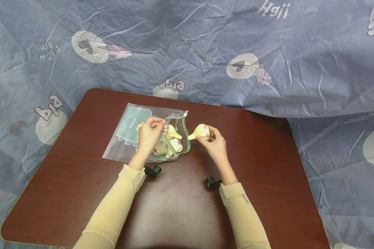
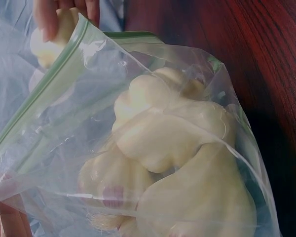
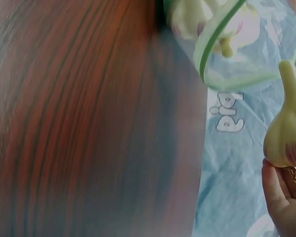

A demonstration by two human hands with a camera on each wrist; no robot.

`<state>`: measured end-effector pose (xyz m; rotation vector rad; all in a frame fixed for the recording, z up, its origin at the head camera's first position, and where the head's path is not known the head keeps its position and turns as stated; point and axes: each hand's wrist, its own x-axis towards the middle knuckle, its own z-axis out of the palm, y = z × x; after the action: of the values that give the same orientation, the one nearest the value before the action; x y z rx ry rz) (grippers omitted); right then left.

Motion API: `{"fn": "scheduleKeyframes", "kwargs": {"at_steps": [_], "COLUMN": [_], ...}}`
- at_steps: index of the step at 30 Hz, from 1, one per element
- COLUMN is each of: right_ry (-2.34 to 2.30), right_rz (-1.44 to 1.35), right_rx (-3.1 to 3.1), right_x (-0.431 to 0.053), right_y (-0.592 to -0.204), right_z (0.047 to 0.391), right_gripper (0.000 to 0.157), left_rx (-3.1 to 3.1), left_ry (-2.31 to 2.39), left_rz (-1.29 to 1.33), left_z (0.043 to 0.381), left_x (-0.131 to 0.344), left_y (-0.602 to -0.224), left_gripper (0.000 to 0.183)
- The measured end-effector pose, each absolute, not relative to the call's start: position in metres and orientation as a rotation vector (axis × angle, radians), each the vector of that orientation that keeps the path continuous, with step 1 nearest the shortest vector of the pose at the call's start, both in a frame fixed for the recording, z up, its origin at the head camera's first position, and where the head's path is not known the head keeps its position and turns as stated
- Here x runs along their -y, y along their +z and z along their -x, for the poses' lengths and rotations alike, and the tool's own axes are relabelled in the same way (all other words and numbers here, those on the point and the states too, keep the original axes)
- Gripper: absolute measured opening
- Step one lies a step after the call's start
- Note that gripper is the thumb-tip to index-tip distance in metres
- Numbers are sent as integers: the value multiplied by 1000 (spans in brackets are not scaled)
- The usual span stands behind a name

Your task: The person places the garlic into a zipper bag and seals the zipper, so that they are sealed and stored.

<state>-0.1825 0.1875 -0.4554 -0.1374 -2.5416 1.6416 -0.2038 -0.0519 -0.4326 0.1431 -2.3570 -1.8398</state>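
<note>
A clear zip bag (image 1: 116, 152) with a green-edged mouth lies on the table, its mouth spread toward the right. Several garlic bulbs (image 2: 158, 123) are inside, pale with purple patches, seen through the plastic in the left wrist view. My left hand (image 1: 151, 133) pinches the upper edge of the bag's mouth between thumb and fingers. With thumb and fingers my right hand (image 1: 216, 143) grips another garlic bulb (image 1: 201, 132) by its rooted end, just outside the mouth. That bulb's stem points left at the green rim; in the right wrist view its roots show beside the thumb.
The dark red wooden table (image 1: 261, 166) extends on all sides of the bag. Behind it hangs a wrinkled blue printed cloth (image 1: 187, 45). A black wrist camera (image 1: 152, 171) sits at the left wrist, another camera (image 1: 213, 183) at the right.
</note>
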Motion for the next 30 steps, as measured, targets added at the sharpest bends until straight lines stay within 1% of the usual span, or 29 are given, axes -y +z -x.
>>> {"fn": "scheduleKeyframes", "kwargs": {"at_steps": [8, 17, 30], "right_ry": [1668, 1575, 1586], "right_rz": [56, -79, -185], "right_rx": [2524, 2577, 2610], "right_x": [-169, -148, -129], "right_y": [-454, -460, -466], "right_z": [181, 178, 179], "right_gripper": [59, 59, 65], "left_rx": [2370, 2368, 2371], "left_ry": [-1814, -1821, -1824], "left_rz": [-146, -138, -148], "left_z": [204, 203, 204], "left_x": [52, 52, 50], "left_y": [-432, -432, -430], "left_gripper": [19, 19, 19]}}
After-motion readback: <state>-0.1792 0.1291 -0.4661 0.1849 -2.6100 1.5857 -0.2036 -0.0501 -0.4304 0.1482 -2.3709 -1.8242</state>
